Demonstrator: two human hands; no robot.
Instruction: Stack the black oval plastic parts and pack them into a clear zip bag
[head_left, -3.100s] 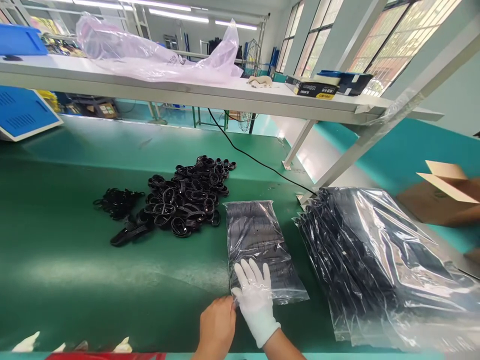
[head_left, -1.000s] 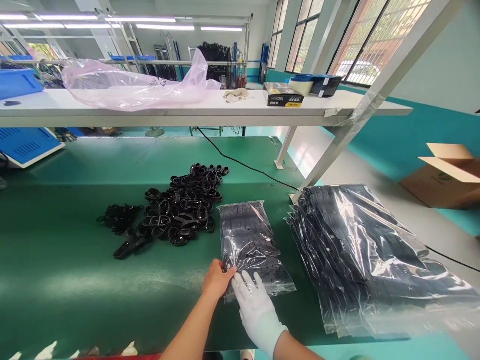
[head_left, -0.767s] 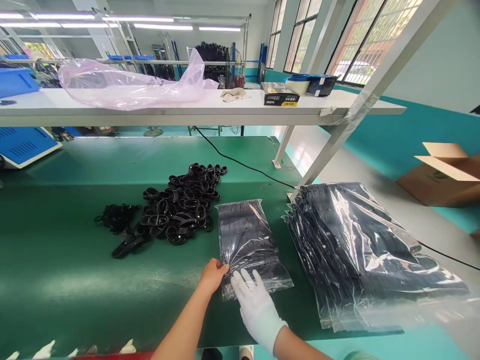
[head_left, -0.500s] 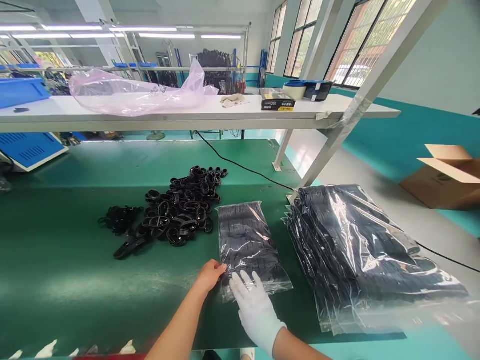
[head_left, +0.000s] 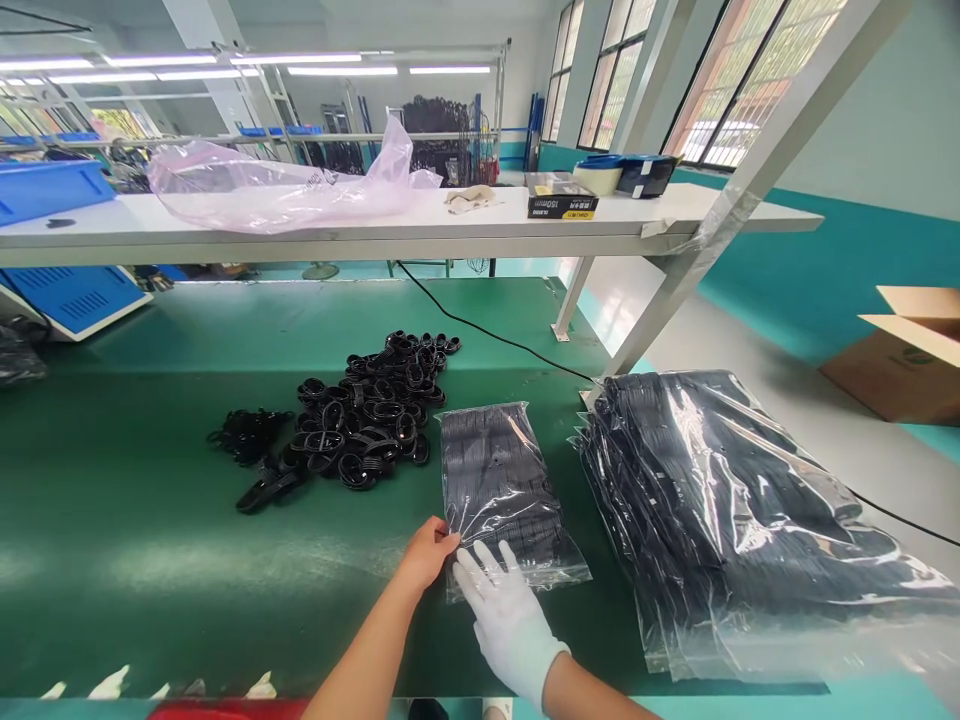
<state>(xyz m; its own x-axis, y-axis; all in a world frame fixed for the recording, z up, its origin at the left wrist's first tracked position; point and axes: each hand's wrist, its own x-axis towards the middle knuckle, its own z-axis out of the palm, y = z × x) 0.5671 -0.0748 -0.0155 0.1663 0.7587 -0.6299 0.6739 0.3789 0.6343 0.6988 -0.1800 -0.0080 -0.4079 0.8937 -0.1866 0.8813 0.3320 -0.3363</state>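
A clear plastic bag (head_left: 499, 470) packed with rows of black items lies flat on the green table (head_left: 180, 590). My left hand (head_left: 430, 552), bare, pinches the bag's lower left edge between thumb and fingers, and creases run from that spot. In a white glove, my right hand (head_left: 511, 620) rests flat over the lower end of the bag, fingers spread. Up and to the left is a heap of black looped straps or cables (head_left: 367, 420), with a smaller tangle of thin black pieces (head_left: 251, 435) beside it.
Several filled clear bags (head_left: 720, 500) are stacked at the right table edge. A white shelf (head_left: 480, 225) crosses the back, carrying pink plastic film (head_left: 277, 190) and a small box (head_left: 560, 197). A black cable (head_left: 495, 335) runs over the table. An open carton (head_left: 900, 360) stands on the floor.
The view has shifted slightly, so things sit a little further right. Creases now spread in the bag from my left hand's grip. My right hand stays flat, slightly closer to my left.
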